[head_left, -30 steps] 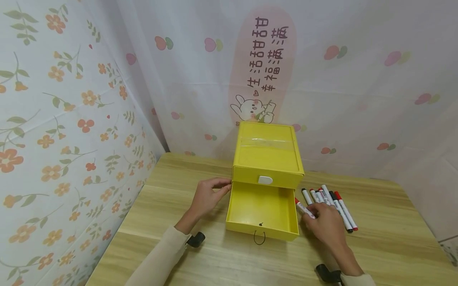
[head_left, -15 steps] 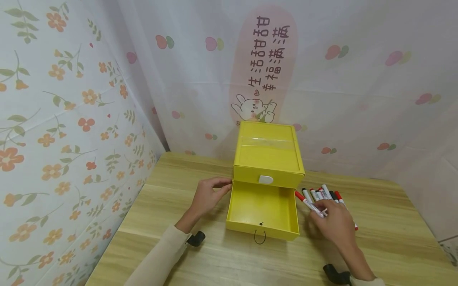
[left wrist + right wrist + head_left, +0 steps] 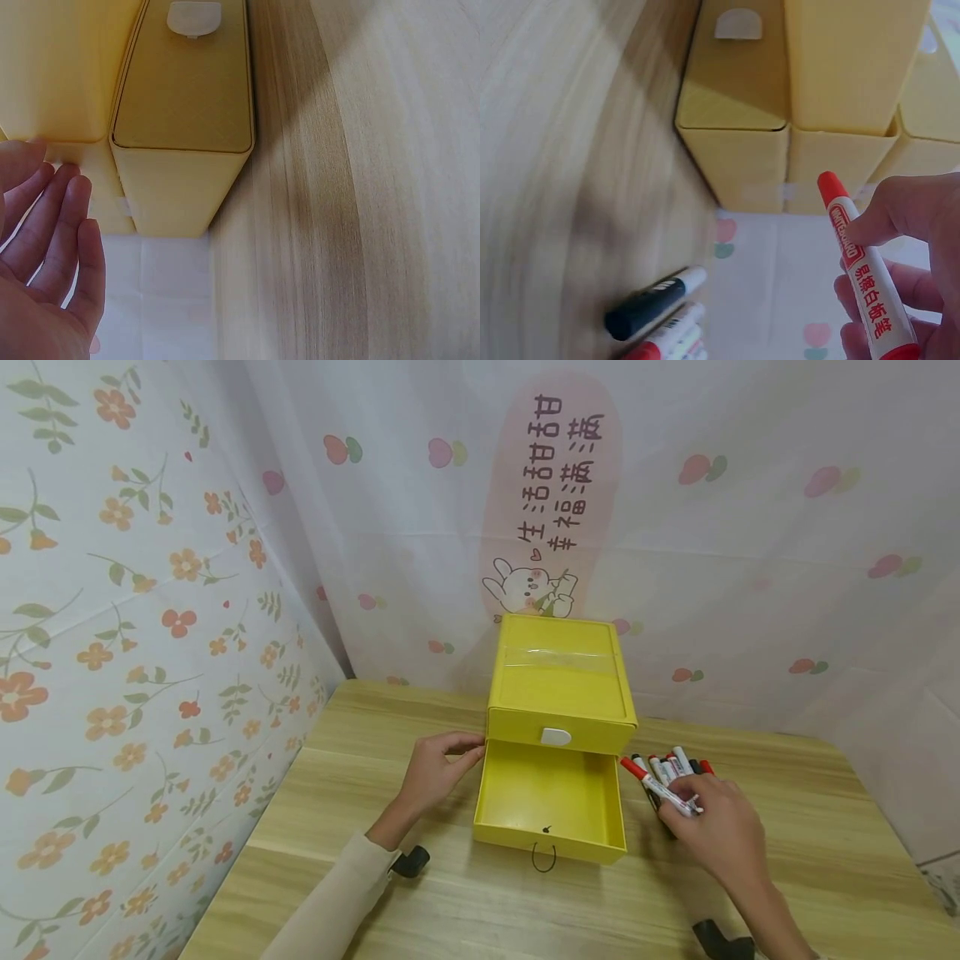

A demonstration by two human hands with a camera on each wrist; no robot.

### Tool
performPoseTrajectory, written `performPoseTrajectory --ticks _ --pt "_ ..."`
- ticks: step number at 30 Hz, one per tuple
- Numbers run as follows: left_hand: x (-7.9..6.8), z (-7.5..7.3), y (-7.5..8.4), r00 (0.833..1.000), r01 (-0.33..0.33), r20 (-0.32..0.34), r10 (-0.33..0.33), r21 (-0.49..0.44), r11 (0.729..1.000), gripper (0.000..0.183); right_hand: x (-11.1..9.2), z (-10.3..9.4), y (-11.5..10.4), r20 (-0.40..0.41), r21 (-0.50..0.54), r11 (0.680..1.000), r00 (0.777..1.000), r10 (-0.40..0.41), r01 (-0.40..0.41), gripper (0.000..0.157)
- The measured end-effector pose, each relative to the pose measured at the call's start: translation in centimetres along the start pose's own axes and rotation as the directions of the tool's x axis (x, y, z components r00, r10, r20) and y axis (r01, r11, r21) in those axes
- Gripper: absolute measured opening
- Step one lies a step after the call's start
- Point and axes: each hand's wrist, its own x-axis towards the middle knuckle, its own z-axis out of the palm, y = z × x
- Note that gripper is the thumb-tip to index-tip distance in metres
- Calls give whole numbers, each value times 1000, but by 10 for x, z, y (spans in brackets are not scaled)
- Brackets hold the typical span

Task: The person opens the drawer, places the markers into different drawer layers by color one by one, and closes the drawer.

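A red-capped whiteboard marker (image 3: 654, 782) is gripped in my right hand (image 3: 716, 827), its cap pointing toward the yellow drawer box. The right wrist view shows the thumb pressed along the label of this marker (image 3: 864, 281), fingers curled behind. A pulled-out drawer (image 3: 510, 837) sticks out of the yellow box (image 3: 558, 689), with nothing inside except a small dark knot behind its front wall. My left hand (image 3: 438, 770) rests at the left side of the drawer, fingertips right at its edge. In the left wrist view, that hand's fingers (image 3: 56, 232) lie loosely extended beside the yellow wall.
Several markers with red and black caps (image 3: 678, 764) lie bunched on the wooden table (image 3: 375, 718) right of the box, partly hidden by the right hand. A black-capped marker (image 3: 641, 311) lies nearest the box. Patterned cloth (image 3: 750, 568) hangs behind the table.
My right hand has lifted the red-capped marker and shifted right with it, the marker now tilted above the others. The left hand and the drawer have stayed in place.
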Motion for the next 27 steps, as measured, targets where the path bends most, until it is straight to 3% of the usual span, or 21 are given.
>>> performPoseTrajectory --ticks 7,17,27 --pt "0 0 0 1000 -20 -4 20 -4 1000 17 -5 -14 -8 -28 -30 999 999 -20 19 21" --pt "-1 0 -2 999 -33 -11 33 1 999 17 -11 -31 -28 -87 -33 994 990 -110 107 18" --pt "0 1 -3 999 -40 -9 40 -2 999 17 -7 -32 -53 -174 -15 964 948 -266 267 14"
